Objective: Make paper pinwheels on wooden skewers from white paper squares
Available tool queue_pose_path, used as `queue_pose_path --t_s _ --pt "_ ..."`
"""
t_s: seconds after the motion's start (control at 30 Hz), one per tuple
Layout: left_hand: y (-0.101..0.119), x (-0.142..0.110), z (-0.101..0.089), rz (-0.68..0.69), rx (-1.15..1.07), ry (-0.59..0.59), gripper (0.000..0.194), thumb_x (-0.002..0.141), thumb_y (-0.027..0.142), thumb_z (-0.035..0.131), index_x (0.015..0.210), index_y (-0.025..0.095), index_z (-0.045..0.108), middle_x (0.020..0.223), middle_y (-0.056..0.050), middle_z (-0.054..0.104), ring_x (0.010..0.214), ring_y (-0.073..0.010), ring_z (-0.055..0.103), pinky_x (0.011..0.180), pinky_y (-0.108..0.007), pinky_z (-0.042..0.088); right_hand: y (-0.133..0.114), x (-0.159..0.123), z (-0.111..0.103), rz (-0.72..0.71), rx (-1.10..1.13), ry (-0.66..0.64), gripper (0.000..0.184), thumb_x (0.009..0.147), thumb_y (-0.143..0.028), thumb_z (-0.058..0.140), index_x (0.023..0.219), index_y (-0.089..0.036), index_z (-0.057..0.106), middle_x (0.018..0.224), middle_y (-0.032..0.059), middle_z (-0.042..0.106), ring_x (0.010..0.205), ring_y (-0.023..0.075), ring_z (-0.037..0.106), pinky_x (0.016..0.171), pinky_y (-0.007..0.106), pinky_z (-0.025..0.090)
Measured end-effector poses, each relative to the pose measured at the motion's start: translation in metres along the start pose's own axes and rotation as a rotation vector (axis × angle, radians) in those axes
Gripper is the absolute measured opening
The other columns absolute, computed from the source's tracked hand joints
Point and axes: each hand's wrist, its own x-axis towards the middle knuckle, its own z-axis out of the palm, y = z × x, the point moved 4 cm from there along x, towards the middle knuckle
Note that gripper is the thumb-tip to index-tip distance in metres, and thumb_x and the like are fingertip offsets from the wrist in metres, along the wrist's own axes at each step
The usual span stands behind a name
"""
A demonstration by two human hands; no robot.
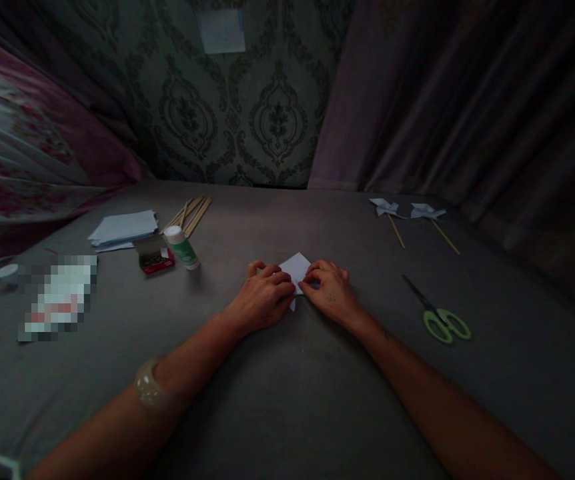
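A small sheet of white paper [297,267] lies on the table in front of me, one corner pointing away and another poking out below my fingers. My left hand [267,293] has its fingers curled over the paper's left side, pressing it. From the other side my right hand [330,287] pinches the paper near its middle, thumb and forefinger together. The fingers hide most of the paper's near part, so I cannot make out its folds. A pair of scissors with green handles [445,323] rests to the right of my right hand.
At the back right lie two paper pinwheels [385,208] on sticks. To the left are a glue bottle [183,248], an open red box [156,260] of small metal pieces, wooden sticks [198,215], a paper stack [125,228] and a blurred packet [60,300]. Curtains [442,100] flank the table.
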Motion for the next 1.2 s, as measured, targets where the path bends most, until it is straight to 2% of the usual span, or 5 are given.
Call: queue_pose_path --t_s 0.4,0.9,1.07,1.2 --pt "0.001 0.0 -0.001 0.001 0.006 -0.022 0.023 0.091 0.026 0.05 0.099 0.027 0.071 0.098 -0.005 0.071 0.098 -0.0237 0.055 0.092 -0.046 0.025 -0.002 0.0 0.001 -0.021 -0.043 -0.002 0.013 0.08 -0.022 0.062 0.068 -0.02 0.064 0.091 0.005 0.064 0.094 0.0224 0.056 0.084 0.04 0.034" --pt "0.001 -0.001 -0.001 -0.022 0.024 -0.054 0.024 0.092 0.027 0.049 0.098 0.027 0.071 0.104 -0.005 0.07 0.104 -0.0255 0.053 0.092 -0.048 0.023 -0.009 -0.004 -0.001 -0.082 -0.12 -0.004 0.014 0.085 -0.021 0.058 0.072 -0.019 0.063 0.092 0.0054 0.063 0.093 0.0215 0.054 0.084 0.038 0.032" --pt "0.001 -0.001 0.0 -0.032 0.043 -0.058 0.024 0.092 0.028 0.049 0.101 0.028 0.071 0.105 -0.005 0.07 0.106 -0.0269 0.051 0.093 -0.049 0.023 -0.011 -0.006 -0.002 -0.095 -0.131 0.044 0.012 0.084 -0.02 0.058 0.074 -0.019 0.063 0.093 0.006 0.063 0.094 0.0221 0.054 0.085 0.039 0.032" --pt "0.0 -0.002 0.001 -0.034 0.051 -0.061 0.024 0.091 0.028 0.05 0.102 0.029 0.071 0.106 -0.005 0.07 0.108 -0.0278 0.05 0.093 -0.049 0.023 -0.009 -0.01 -0.008 -0.064 -0.097 0.139 0.011 0.081 -0.017 0.056 0.077 -0.019 0.066 0.094 0.007 0.064 0.093 0.0221 0.056 0.084 0.038 0.034"
